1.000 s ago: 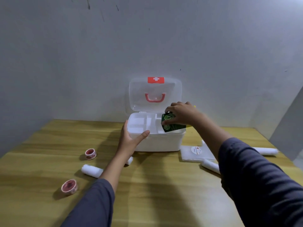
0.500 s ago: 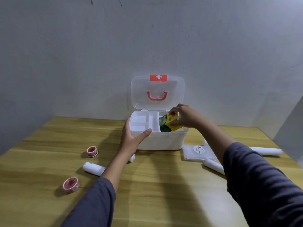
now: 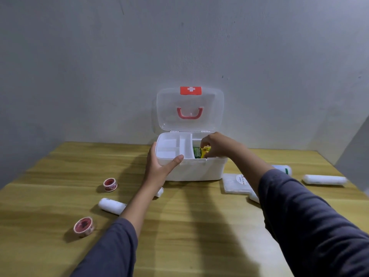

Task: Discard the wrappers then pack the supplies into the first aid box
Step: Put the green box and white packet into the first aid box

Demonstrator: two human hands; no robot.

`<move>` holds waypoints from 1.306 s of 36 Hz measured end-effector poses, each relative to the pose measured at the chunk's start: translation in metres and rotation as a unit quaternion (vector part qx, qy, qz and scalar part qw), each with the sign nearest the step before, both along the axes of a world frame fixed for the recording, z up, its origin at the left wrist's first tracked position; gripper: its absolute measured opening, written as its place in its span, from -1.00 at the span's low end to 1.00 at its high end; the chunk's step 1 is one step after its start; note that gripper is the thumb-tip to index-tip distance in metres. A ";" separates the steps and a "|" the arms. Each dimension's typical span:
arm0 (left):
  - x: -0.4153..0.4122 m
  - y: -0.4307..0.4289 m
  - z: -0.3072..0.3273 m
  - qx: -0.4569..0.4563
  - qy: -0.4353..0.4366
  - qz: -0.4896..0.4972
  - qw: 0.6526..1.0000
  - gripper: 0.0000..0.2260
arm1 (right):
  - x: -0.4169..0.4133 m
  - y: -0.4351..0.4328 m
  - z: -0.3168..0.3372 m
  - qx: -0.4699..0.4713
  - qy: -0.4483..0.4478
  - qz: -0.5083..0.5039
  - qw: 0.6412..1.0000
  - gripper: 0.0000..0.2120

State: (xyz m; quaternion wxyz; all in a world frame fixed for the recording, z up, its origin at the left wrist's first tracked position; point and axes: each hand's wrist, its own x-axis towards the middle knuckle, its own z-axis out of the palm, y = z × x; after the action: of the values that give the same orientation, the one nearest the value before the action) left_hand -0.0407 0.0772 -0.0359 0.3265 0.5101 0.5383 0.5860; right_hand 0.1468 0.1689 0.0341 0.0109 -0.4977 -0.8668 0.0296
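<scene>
**Kid:** Head camera looks down at two hands — which one has the little pack?

**Helper:** The right hand [image 3: 216, 144] does. Its grip is pinched shut on a green and yellow packet [image 3: 200, 152], and the packet is down in the right-hand part of the first aid box [image 3: 191, 168], just past the middle wall.

**Kid:** Which way does the packet point?

**Helper:** Its long side runs from the near edge of the box toward the back. The fingers sit over its right, yellow end, so the green part pokes out to the left of the grip. It looks small and flat, with tiny writing too little to read.

**Kid:** And the other hand?

**Helper:** The left hand [image 3: 159, 166] is wrapped around the box's front left corner, thumb up on the rim — its grip is closed on the box to keep it from sliding. The lid [image 3: 189, 108] stands open against the wall.

**Kid:** What is left to pack?

**Helper:** Lots, I think. Two red tape rolls [image 3: 110, 184] and a white bandage roll [image 3: 111, 205] lie on the table [image 3: 189, 226] nearer the left hand. Another bandage roll [image 3: 324, 179] and a flat white pack [image 3: 235, 182] lie nearer the right.
</scene>
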 end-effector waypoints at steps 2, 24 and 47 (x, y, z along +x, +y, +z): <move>-0.001 0.001 0.000 -0.005 0.002 -0.004 1.000 -0.11 | -0.001 0.000 0.001 -0.014 -0.019 0.007 1.000 -0.62; 0.000 0.003 -0.004 0.006 -0.005 -0.006 1.000 -0.11 | -0.001 0.002 0.000 -0.040 0.144 0.022 0.989 -0.61; -0.004 0.002 0.003 -0.053 -0.006 -0.030 0.998 0.08 | 0.095 -0.080 -0.060 -0.093 0.145 -0.108 0.979 -0.37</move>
State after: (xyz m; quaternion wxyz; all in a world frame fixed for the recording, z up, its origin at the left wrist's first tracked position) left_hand -0.0442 0.0791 -0.0327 0.3738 0.5044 0.5509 0.5498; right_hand 0.2414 0.0892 -0.0254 0.0937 -0.5773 -0.7907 0.1806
